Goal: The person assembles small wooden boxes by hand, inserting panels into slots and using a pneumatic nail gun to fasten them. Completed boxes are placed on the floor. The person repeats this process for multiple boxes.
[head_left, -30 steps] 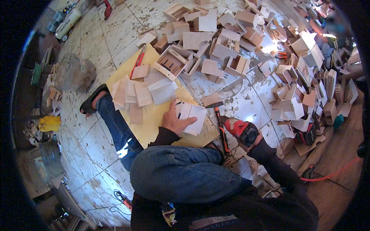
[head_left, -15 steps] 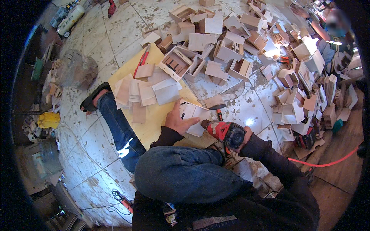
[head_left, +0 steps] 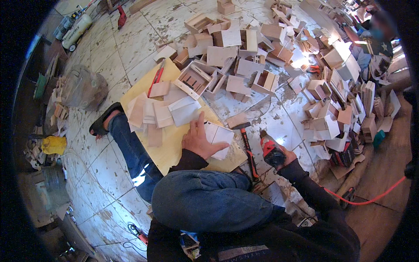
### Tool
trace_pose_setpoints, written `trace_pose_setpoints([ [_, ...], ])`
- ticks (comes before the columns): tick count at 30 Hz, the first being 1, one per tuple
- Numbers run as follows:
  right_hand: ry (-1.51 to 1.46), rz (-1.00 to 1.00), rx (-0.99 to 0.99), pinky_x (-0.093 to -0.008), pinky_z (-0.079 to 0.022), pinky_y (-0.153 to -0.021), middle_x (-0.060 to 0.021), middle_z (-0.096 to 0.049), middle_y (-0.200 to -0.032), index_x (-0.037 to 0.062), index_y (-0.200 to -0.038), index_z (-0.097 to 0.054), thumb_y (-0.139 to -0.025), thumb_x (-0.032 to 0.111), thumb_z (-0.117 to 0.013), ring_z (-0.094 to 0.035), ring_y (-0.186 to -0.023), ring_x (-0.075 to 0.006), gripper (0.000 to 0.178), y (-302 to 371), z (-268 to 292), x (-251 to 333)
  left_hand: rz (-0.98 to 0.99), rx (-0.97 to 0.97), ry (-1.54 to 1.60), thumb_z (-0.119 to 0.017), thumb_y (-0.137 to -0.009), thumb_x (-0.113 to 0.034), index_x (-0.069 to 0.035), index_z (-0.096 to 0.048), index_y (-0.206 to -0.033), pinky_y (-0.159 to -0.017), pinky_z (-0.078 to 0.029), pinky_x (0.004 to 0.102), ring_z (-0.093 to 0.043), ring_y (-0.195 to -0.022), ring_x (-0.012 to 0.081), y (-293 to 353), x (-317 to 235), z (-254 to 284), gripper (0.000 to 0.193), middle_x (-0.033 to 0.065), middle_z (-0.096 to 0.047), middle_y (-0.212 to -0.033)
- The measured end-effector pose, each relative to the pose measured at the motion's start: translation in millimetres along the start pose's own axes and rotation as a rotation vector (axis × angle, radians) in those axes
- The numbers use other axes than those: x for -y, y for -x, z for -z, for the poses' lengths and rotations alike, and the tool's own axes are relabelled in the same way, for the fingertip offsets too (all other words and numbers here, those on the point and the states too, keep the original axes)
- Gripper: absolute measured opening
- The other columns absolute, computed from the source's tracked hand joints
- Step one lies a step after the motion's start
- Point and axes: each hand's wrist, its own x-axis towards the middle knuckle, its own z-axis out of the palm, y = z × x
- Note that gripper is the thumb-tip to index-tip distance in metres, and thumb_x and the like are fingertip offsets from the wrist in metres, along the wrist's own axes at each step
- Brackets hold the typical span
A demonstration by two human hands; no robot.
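Observation:
My left hand [head_left: 197, 140] lies spread at the left side of a small pale wooden box [head_left: 219, 136], its thumb stretched across the piece. The box rests on a yellow board [head_left: 170, 159] on the floor. Off to the right, my right hand [head_left: 286, 158] grips a red and black nail gun [head_left: 271, 150], its nose pointing away from me and clear of the box. Between box and nail gun lies a hammer [head_left: 249, 153] with a black and orange handle. Thin wooden panels [head_left: 150, 111] overlap on the board beyond my left hand.
A red handsaw [head_left: 157, 77] and an open wooden box [head_left: 194, 80] lie at the board's far edge. Many wooden boxes [head_left: 221, 56] are heaped beyond, and more pieces [head_left: 325, 126] at right. A red hose [head_left: 371, 201] runs along the right; an air compressor [head_left: 77, 32] stands far left.
My right hand has drawn the nail gun to the right, away from the box, uncovering the hammer. My left hand has shifted slightly left and its fingers have spread.

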Motion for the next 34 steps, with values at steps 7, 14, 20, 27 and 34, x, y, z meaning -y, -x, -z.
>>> trace_pose_setpoints([
  [7, 0.515, -0.136, 0.078, -0.0450, -0.047, -0.069, -0.0204, -0.061, -0.089, 0.0042, -0.126, -0.041, -0.061, 0.021, -0.073, -0.061, -0.083, -0.0359, 0.074, 32.2, -30.3, -68.1, -0.025, -0.037, 0.219, -0.084, -0.052, -0.044, -0.008, -0.027, -0.136, -0.087, -0.047, 0.0438, -0.056, -0.103, 0.0355, -5.7, 9.9, -11.5, 0.107, 0.0219, -0.049, -0.120],
  [14, 0.348, -0.068, 0.053, -0.0477, -0.046, -0.066, -0.0201, -0.061, -0.085, -0.0015, -0.116, -0.046, -0.074, 0.018, -0.059, -0.061, -0.078, -0.0349, 0.048, 36.5, -57.7, -110.1, 0.205, 0.061, 1.320, -0.070, -0.079, -0.022, -0.006, -0.036, -0.128, -0.083, -0.049, 0.0317, -0.058, -0.097, 0.0199, -12.8, 45.7, -13.9, 0.061, 0.0125, -0.056, -0.112],
  [20, 0.531, -0.252, 0.287, -0.0455, -0.047, -0.067, -0.0198, -0.062, -0.080, 0.0001, -0.116, -0.044, -0.075, 0.017, -0.060, -0.062, -0.078, -0.0356, 0.047, 27.5, -42.4, -56.1, 0.166, 0.036, 1.647, -0.060, -0.088, -0.014, -0.007, -0.040, -0.125, -0.080, -0.050, 0.0297, -0.058, -0.095, 0.0188, -11.6, 48.0, 6.8, 0.042, 0.0114, -0.057, -0.109],
  [27, -0.767, -0.180, 0.045, -0.0312, -0.049, -0.079, -0.0178, -0.060, -0.107, 0.0048, -0.136, -0.030, -0.087, 0.029, -0.063, -0.060, -0.093, -0.0192, 0.065, -62.1, -44.6, 84.4, 0.086, 0.013, 1.277, -0.062, -0.087, -0.011, -0.009, -0.044, -0.116, -0.081, -0.048, 0.0286, -0.057, -0.093, 0.0154, -8.8, 35.0, 1.1, 0.034, 0.0084, -0.059, -0.099],
  [34, -0.964, -0.204, 0.100, -0.0276, -0.046, -0.087, -0.0156, -0.055, -0.117, -0.0031, -0.138, -0.018, -0.076, 0.022, -0.076, -0.054, -0.107, -0.0178, 0.088, -71.2, -33.6, 149.7, 0.006, 0.025, 1.257, -0.069, -0.081, -0.012, -0.011, -0.040, -0.116, -0.084, -0.047, 0.0308, -0.057, -0.093, 0.0172, -10.3, 44.0, -35.8, 0.046, 0.0091, -0.058, -0.099],
])
